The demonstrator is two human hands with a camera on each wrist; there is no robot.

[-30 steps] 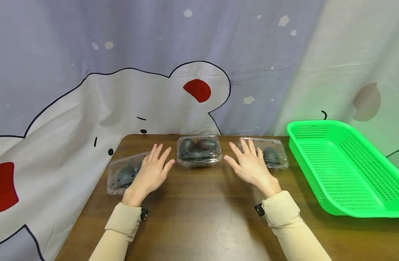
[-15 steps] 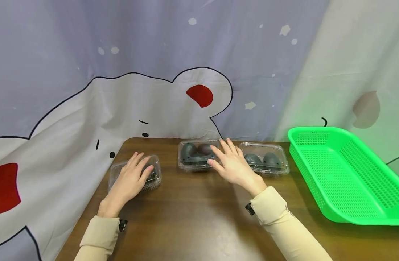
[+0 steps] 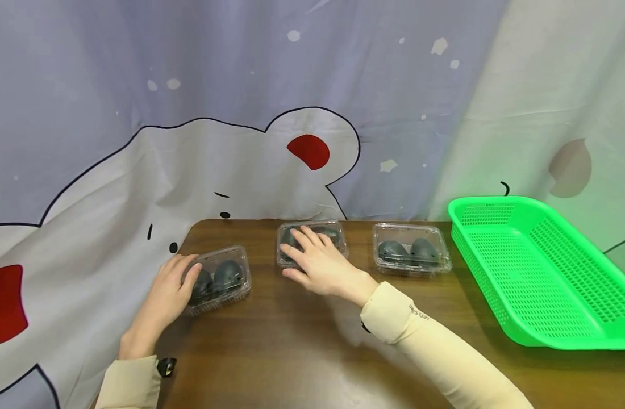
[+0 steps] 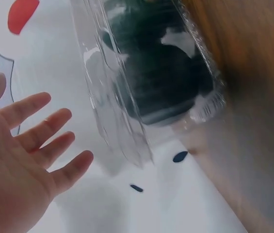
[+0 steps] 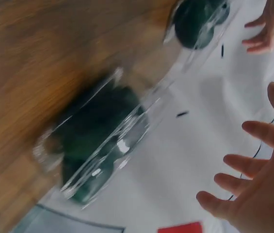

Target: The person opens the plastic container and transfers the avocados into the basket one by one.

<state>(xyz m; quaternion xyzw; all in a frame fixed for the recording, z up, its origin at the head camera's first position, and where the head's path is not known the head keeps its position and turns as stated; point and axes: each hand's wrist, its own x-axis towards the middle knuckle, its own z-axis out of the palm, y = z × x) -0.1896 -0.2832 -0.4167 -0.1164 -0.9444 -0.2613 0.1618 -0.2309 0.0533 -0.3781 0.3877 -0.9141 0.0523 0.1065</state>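
Note:
My left hand [image 3: 161, 301] hovers over the left end of a clear plastic clamshell box [image 3: 220, 281], hiding that corner in the head view. Inside lie dark green, egg-shaped fruits like avocados [image 3: 228, 274]. From the left wrist, the hand [image 4: 25, 160] shows spread fingers apart from the box [image 4: 127, 97]. Spread fingers of my right hand [image 3: 325, 264] overlap the middle clamshell box [image 3: 334, 233], covering much of its dark fruits. In the right wrist view that hand [image 5: 258, 179] stands clear of the box [image 5: 98, 141] and holds nothing.
A third clamshell box [image 3: 412, 250] with two dark fruits sits at the back right. Beside it stands a bright green plastic basket [image 3: 527, 272], reaching past the right edge. A printed curtain [image 3: 230, 159] hangs behind the brown wooden table [image 3: 271, 352].
My left hand has moved left and nearer, uncovering more of the left box. My right hand has swept left from the right box to over the middle one. The boxes stay in place.

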